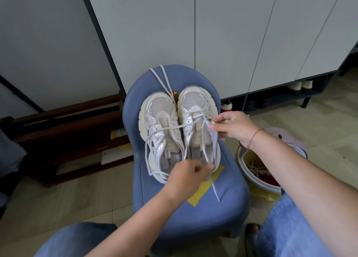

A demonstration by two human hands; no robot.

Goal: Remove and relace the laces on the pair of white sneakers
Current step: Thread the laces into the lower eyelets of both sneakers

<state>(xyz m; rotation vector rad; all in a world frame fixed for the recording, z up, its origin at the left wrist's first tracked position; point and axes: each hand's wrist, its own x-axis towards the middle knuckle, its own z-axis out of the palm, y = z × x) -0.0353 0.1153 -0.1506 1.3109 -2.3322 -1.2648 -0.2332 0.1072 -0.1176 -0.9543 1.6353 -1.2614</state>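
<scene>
Sneakers (194, 103) sit side by side on the blue chair (193, 218), toes away from us, so both eyelet rows face up. Our right grip (232, 127) pinches the lace (168, 128) at the right-hand shoe's eyelets, seemingly to steady it, while our left grip (186, 173) pinches its loose strands near the heels, likely feeding slack. A second lace (155, 75) lies beyond the toes.

Pale cabinet doors (232, 34), beige tiled floor (329, 125), dark wooden rack (67, 117), blue chair (228, 214), white bin (271, 188)
</scene>
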